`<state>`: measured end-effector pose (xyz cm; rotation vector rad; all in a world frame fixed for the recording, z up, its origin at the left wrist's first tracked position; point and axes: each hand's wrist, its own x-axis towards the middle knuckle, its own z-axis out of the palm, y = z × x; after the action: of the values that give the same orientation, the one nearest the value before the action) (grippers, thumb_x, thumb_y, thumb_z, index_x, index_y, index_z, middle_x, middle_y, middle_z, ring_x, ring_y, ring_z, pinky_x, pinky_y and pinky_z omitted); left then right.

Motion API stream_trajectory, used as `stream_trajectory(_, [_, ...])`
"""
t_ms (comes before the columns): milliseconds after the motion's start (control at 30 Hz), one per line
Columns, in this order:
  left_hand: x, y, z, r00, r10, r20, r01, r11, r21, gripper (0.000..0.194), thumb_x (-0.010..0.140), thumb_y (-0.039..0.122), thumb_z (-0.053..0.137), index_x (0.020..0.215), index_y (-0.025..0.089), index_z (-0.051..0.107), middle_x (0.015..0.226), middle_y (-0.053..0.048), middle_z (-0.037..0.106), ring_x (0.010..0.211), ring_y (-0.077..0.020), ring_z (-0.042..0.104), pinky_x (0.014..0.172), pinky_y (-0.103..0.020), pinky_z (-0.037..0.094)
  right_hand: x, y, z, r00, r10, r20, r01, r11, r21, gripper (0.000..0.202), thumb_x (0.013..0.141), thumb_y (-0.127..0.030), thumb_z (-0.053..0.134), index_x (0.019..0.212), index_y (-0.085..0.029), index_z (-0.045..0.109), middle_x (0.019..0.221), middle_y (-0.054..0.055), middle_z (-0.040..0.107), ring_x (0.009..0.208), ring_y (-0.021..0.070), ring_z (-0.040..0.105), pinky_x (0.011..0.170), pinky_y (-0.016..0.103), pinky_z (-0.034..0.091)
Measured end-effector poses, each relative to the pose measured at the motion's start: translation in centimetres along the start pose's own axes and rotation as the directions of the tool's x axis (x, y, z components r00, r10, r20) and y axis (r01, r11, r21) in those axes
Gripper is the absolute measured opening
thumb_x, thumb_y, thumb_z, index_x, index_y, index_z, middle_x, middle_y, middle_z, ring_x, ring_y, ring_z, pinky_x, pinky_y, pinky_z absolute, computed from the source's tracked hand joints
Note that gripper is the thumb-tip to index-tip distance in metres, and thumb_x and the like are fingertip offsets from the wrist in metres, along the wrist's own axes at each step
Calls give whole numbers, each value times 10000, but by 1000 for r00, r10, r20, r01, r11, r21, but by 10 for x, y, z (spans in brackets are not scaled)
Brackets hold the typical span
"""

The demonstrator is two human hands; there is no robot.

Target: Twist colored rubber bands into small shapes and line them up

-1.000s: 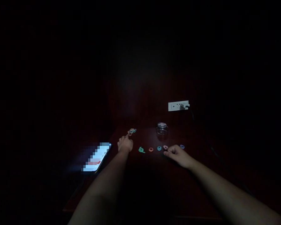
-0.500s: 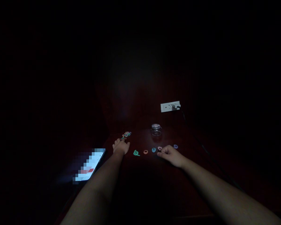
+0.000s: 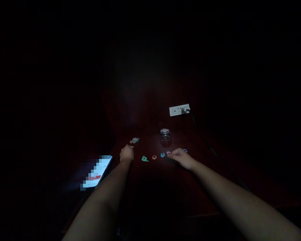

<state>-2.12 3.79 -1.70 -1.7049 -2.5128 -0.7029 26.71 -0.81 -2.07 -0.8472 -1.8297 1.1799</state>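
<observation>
Right hand [image 3: 182, 159], lower centre-right: at pink band [image 3: 168, 153], cannot tell if clamped; a sideways slip could knock blue band [image 3: 162, 155]. Left hand [image 3: 127, 153], lower centre-left: near band pile [image 3: 134, 140], grip hidden.

Sunk in near darkness, faintly lit on the wall [image 3: 145, 87] behind the reddish surface [image 3: 150, 145]; fitted with a white socket [image 3: 175, 110] above the far edge; brightest at a phone screen [image 3: 98, 171] by the left edge.
</observation>
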Motion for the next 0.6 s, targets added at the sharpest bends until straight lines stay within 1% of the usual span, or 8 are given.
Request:
stream_trajectory(100, [-1, -1, -3, 1000, 3, 28, 0, 996, -85, 239, 816, 311, 292, 920, 183, 466, 897, -115, 600, 825, -222, 564, 685, -318, 393, 2, 5, -1, 999, 14, -48, -12, 999, 42, 456, 677, -473, 519, 407, -168, 312, 382, -74, 261, 368, 36, 203, 379, 202, 143])
stream_trajectory(200, [-6, -3, -5, 999, 40, 5, -39, 991, -128, 221, 823, 307, 287, 906, 176, 445, 891, -109, 597, 814, -211, 562, 678, -299, 390, 3, 7, -2, 995, 44, -88, -41, 998, 39, 433, 672, -479, 514, 427, -166, 343, 380, -74, 281, 358, 36, 220, 369, 198, 145])
stream_trajectory(333, [-21, -4, -11, 995, 90, -50, -97, 982, -163, 172, 814, 285, 325, 843, 172, 452, 935, -102, 581, 852, -194, 548, 708, -280, 386, 3, 5, -1, 989, 34, -144, -43, 997, -60, 427, 656, -478, 517, 426, -166, 338, 383, -73, 286, 366, 35, 223, 369, 197, 156])
stream_trajectory(433, [-35, -6, -17, 993, 110, -40, -116, 970, -213, 144, 795, 294, 383, 822, 179, 467, 889, -81, 600, 826, -185, 558, 714, -281, 387, 2, 2, 2, 986, 23, -168, -45, 991, -129, 428, 654, -484, 498, 421, -168, 327, 388, -70, 286, 370, 36, 228, 373, 198, 165])
stream_trajectory(533, [-50, -8, -23, 996, 79, -28, -84, 922, -377, 153, 751, 293, 473, 848, 174, 484, 835, -65, 624, 780, -162, 578, 710, -272, 405, -3, -1, 7, 981, -12, -194, -27, 980, -196, 415, 668, -457, 474, 413, -170, 318, 385, -69, 282, 374, 38, 234, 388, 200, 177])
stream_trajectory(600, [-61, -11, -27, 999, 49, -20, -52, 861, -506, 204, 737, 288, 497, 890, 153, 487, 810, -68, 636, 745, -142, 590, 699, -262, 424, -8, -3, 11, 978, -53, -202, 1, 968, -251, 403, 673, -412, 472, 399, -172, 298, 379, -68, 275, 384, 41, 246, 405, 202, 192])
